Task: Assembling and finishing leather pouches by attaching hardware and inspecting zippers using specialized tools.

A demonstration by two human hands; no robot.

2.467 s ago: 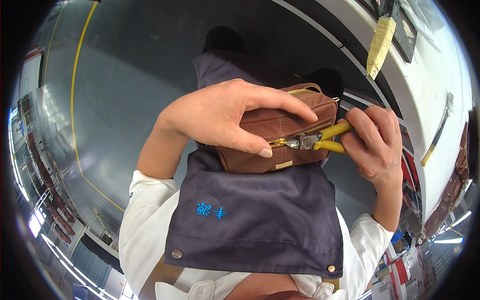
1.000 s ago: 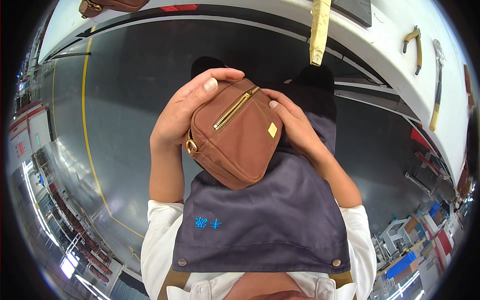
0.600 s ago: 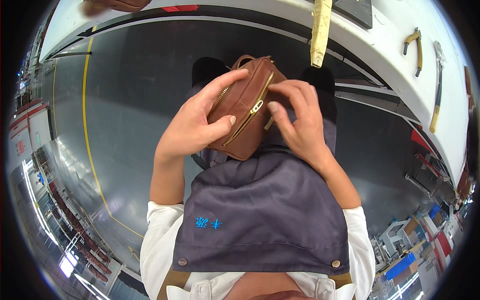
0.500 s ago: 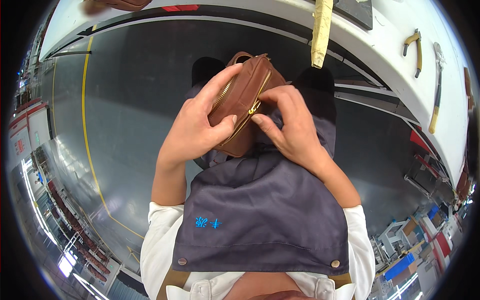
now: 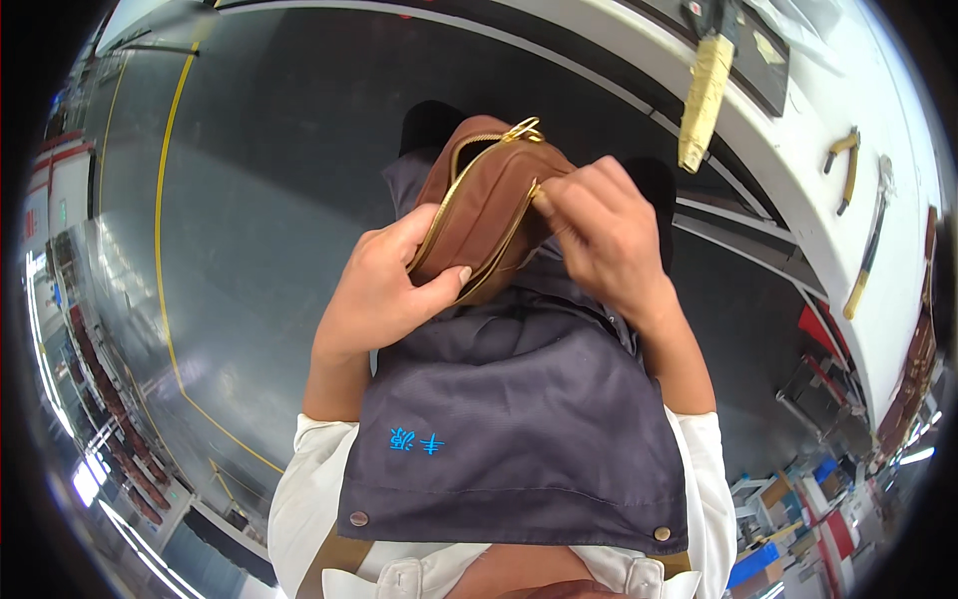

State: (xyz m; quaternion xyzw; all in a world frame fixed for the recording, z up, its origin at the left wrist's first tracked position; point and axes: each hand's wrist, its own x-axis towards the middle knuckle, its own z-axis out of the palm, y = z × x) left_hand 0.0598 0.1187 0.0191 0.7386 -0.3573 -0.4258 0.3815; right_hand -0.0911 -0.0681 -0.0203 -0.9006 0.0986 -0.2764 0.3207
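Note:
A small brown leather bag with gold-toothed zippers is held above my lap, over my dark apron. My left hand grips its near left side, thumb on the front panel and fingers behind. The zipper along the bag's far left edge is parted, showing a dark inside. On the right side, my right hand pinches the gold zipper pull near the far end of a second zipper. That zipper's opening gapes beside my left thumb. Gold metal rings show at the bag's far end.
A white workbench curves along the far and right side. A tool with a yellow-wrapped handle juts over its edge. Pliers and a long-handled tool lie on it. A yellow line crosses the grey floor at left.
My right hand has drawn the zipper pull away from me to the far end, opening that side zipper. The left hand has shifted toward the bag's near end.

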